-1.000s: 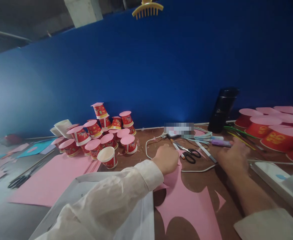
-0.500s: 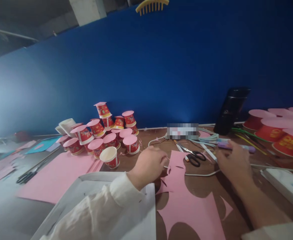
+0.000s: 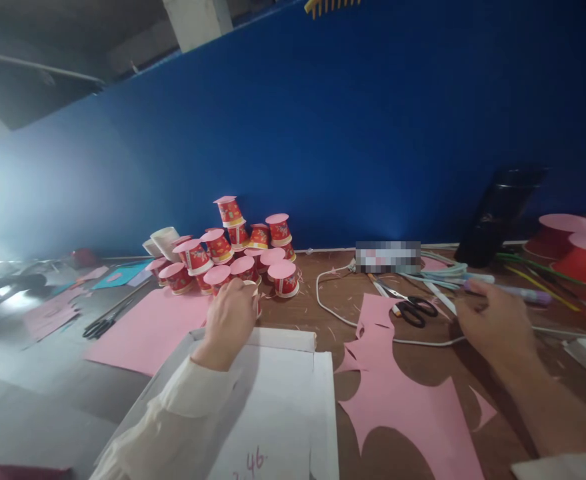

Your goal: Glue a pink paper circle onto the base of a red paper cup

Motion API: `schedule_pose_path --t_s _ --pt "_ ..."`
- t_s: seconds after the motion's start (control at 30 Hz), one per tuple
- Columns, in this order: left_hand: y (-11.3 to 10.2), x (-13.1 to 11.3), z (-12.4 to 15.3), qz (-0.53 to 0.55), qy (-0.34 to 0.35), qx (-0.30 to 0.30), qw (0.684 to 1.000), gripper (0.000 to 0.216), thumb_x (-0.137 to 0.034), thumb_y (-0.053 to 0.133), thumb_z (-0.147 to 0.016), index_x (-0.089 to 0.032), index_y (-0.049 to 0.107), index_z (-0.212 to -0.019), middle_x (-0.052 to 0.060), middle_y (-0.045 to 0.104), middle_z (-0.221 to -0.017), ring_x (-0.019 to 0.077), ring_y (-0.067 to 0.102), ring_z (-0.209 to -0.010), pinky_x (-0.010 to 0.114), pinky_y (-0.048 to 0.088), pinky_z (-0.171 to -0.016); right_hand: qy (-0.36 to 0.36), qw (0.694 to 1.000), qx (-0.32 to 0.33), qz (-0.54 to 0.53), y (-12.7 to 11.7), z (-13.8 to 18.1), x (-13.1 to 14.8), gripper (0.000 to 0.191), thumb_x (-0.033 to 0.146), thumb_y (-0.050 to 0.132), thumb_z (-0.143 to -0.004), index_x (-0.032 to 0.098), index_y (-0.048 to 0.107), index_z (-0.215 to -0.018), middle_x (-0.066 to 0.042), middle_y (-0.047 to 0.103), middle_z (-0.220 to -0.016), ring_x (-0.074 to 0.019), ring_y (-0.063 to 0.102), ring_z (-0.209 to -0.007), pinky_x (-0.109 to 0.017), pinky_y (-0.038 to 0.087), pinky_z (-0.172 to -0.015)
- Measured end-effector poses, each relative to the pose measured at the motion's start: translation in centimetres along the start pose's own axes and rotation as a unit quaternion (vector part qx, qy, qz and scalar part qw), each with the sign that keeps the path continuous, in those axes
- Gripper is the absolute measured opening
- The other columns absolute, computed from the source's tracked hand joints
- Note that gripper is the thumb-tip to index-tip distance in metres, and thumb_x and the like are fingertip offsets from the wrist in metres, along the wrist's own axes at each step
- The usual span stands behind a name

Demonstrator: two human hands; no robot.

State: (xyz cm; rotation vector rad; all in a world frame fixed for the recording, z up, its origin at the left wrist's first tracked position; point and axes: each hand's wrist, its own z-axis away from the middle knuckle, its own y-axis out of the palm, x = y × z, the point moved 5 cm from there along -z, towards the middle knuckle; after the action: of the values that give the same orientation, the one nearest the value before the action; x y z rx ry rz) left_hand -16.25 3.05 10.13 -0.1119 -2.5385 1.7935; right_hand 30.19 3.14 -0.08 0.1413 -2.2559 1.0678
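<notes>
My left hand [image 3: 230, 317] reaches over the white box lid, its fingers closed around a paper cup [image 3: 257, 305] that is mostly hidden behind them. Beside it stand red patterned paper cups [image 3: 283, 280], upside down, with pink paper discs on their bases, some stacked in tiers. My right hand [image 3: 497, 323] is closed around a slim purple tube [image 3: 535, 296]; its ends show on both sides of the fingers. Between the hands lies a pink paper sheet [image 3: 397, 373] with round pieces cut out. Black-handled scissors [image 3: 417, 311] rest just beyond it.
A white box lid [image 3: 283, 400] lies at front, beside pink sheets [image 3: 157, 327] and more scissors [image 3: 103, 327]. White cable [image 3: 333, 313] crosses the brown table. A black bottle [image 3: 497, 217] and larger red tubs [image 3: 557, 240] stand at right, before the blue partition [image 3: 323, 133].
My left hand has moved left from beside the pink cut-out sheet to the open paper cup and closed on it. My right hand stays at the purple tube. The view has turned slightly left.
</notes>
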Motion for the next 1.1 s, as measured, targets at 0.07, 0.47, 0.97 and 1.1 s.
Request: schedule_pose_path --t_s 0.07,0.47,0.97,1.1 --pt "0.3 1.5 -0.1 -0.031 -0.021 0.047 0.998 0.026 -0.02 0.051 -0.096 -0.02 0.076 -0.092 0.01 0.067 -0.095 0.0232 0.063 -0.087 0.032 0.045 -0.074 -0.002 1.0 0.003 -0.001 -0.1 0.0 0.2 0.05 0.036 0.049 -0.085 0.012 0.072 -0.122 -0.021 0.072 -0.109 -0.039 0.062 -0.117 -0.054 0.048 -0.106" --pt "-0.6 -1.4 2.8 0.128 0.122 -0.159 0.971 0.033 -0.024 0.048 -0.104 -0.027 0.081 -0.107 0.007 0.073 -0.093 0.0217 0.062 -0.09 0.033 0.05 -0.086 -0.014 0.998 -0.024 -0.06 -1.0 0.6 2.1 0.043 0.035 0.051 -0.083 0.018 0.073 -0.116 -0.017 0.073 -0.115 -0.0345 0.065 -0.112 -0.052 0.049 -0.107" --pt "6.9 -17.2 -2.0 0.686 -0.078 0.092 0.717 0.027 -0.038 0.066 -0.086 -0.017 0.069 -0.071 -0.001 0.058 -0.066 0.012 0.052 -0.063 0.025 0.043 -0.063 0.054 0.963 0.116 -0.237 -0.3 2.3 4.4 0.048 0.052 0.064 -0.084 0.021 0.075 -0.118 -0.008 0.078 -0.097 -0.0254 0.072 -0.079 -0.041 0.057 -0.073" --pt "8.6 -16.5 -1.8 0.595 -0.022 -0.003 0.803 0.02 -0.032 0.062 -0.088 -0.019 0.072 -0.077 0.001 0.064 -0.08 0.0151 0.061 -0.078 0.027 0.047 -0.075 0.073 0.986 -0.003 -0.15 -1.2 0.5 1.4 0.04 0.046 0.061 -0.08 0.02 0.08 -0.104 -0.01 0.079 -0.094 -0.0291 0.072 -0.089 -0.047 0.055 -0.089"
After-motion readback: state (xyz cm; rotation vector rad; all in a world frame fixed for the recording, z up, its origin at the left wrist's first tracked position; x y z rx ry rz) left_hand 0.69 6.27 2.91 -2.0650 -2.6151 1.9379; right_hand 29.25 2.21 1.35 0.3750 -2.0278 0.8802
